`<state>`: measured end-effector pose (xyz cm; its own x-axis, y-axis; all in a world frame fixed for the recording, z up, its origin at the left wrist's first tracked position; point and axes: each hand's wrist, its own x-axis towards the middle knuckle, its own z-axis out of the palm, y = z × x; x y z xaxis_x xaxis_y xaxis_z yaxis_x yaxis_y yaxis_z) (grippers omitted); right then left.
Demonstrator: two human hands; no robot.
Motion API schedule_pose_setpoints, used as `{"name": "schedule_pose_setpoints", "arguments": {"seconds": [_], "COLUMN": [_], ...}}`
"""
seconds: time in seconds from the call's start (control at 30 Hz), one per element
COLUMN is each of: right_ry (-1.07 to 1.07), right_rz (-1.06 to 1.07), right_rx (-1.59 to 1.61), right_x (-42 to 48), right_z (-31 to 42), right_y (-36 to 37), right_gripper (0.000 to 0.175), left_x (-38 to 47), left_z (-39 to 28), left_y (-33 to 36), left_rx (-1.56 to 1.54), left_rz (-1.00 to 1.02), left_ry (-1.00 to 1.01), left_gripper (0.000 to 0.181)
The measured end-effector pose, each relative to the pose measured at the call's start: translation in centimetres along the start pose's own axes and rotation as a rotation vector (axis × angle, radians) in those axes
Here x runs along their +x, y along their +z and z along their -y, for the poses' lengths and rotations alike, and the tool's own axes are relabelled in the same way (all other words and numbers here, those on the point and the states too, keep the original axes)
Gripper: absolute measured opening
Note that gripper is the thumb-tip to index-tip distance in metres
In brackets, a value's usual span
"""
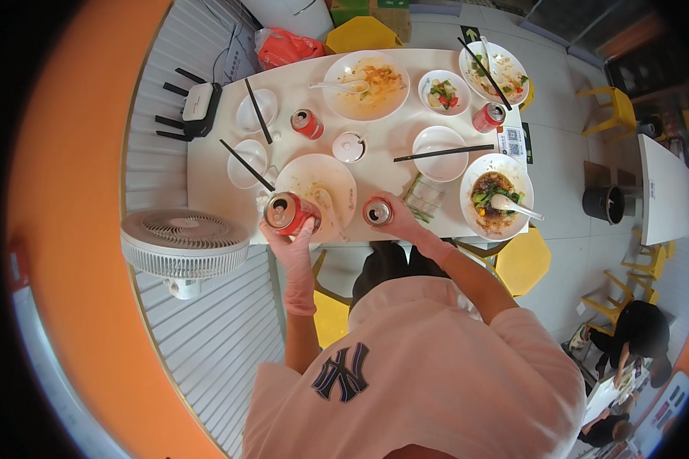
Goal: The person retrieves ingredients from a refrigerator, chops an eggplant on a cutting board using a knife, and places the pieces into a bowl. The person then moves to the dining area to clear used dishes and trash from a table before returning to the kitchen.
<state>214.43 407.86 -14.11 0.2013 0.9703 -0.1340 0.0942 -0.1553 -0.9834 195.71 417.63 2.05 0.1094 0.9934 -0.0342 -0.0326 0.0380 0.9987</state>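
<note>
In a pink glove, my left hand (293, 249) holds an opened red drink can (291, 214), raised over the near edge of a large soiled bowl (343, 178) with a spoon in it. My right hand (401, 221), gloved too, grips a second opened red can (378, 212) at the table's near edge. Right of it lie a clear-wrapped packet (426, 198) and a bowl of dark sauce and greens (494, 201) with a white spoon. Black chopsticks (443, 152) rest across a small white bowl (440, 166). A lidded white jar (349, 147) stands mid-table.
Farther back are a red can (307, 124), another red can (488, 117), a large soiled bowl (379, 69) and a small vegetable bowl (444, 93). A fan (185, 235) and a router (200, 109) are at the left. Yellow stools (522, 261) surround the table; people sit far right.
</note>
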Motion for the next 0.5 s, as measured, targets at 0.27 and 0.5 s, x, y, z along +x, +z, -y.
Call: {"name": "schedule_pose_setpoints", "arguments": {"seconds": [0.27, 0.5], "right_ry": [-0.115, 0.643], "right_rz": [-0.409, -0.278], "right_rx": [-0.223, -1.242], "right_x": [-9.3, -15.1], "right_z": [6.0, 6.1], "right_y": [-9.7, -21.0], "right_gripper": [0.081, 0.088], "left_x": [0.3, 0.1], "left_z": [3.1, 5.0], "left_y": [0.7, 5.0], "left_rx": [0.042, 0.097], "left_rz": [0.12, 0.277], "left_ry": [-0.039, 0.013], "left_gripper": [0.073, 0.068]}}
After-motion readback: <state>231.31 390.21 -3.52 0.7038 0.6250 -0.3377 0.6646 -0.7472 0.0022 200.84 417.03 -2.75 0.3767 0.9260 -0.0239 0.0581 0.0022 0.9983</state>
